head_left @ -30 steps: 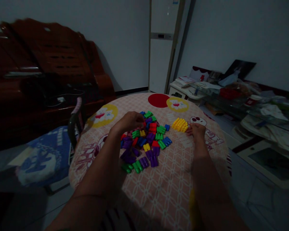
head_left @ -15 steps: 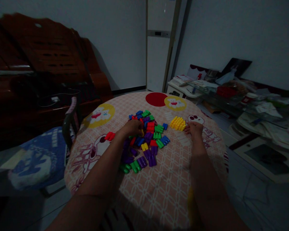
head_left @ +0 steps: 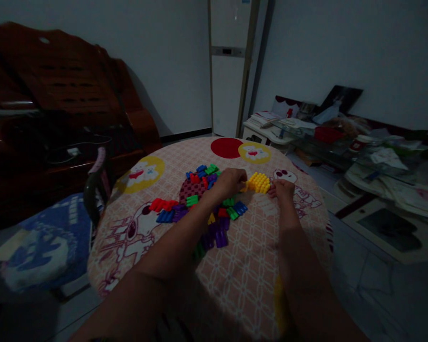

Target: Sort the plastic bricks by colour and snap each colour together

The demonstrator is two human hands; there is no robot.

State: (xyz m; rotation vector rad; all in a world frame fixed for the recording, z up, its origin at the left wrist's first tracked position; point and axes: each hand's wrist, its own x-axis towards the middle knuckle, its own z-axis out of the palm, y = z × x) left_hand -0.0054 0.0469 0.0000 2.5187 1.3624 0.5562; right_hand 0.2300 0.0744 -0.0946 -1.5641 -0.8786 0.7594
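Yellow building blocks (head_left: pixel 259 182), joined into a bumpy slab, lie on the right part of the round table. My right hand (head_left: pixel 284 190) is closed at the slab's right edge, fingertips against it. On the slab's other side my left hand (head_left: pixel 231 182) pinches a yellow building block (head_left: pixel 244 188), which is close to or touching the left edge; I cannot tell which. Beneath my left forearm, loose blocks are spread out, among them a red block (head_left: pixel 163 204), a green block (head_left: pixel 191 200) and a purple block (head_left: pixel 220 238). My left arm hides some of them.
A patterned cloth covers the round table (head_left: pixel 242 270). A chair with a blue cushion (head_left: pixel 62 237) stands at the left, before a wooden sofa (head_left: pixel 67 90). On the right is a cluttered glass-topped cabinet (head_left: pixel 342 154), and a tall white air conditioner (head_left: pixel 226 90) stands behind.
My left hand has moved right from the loose pile to the yellow slab, carrying a yellow block. Several loose blocks have spread to the left. My right hand stays by the slab.
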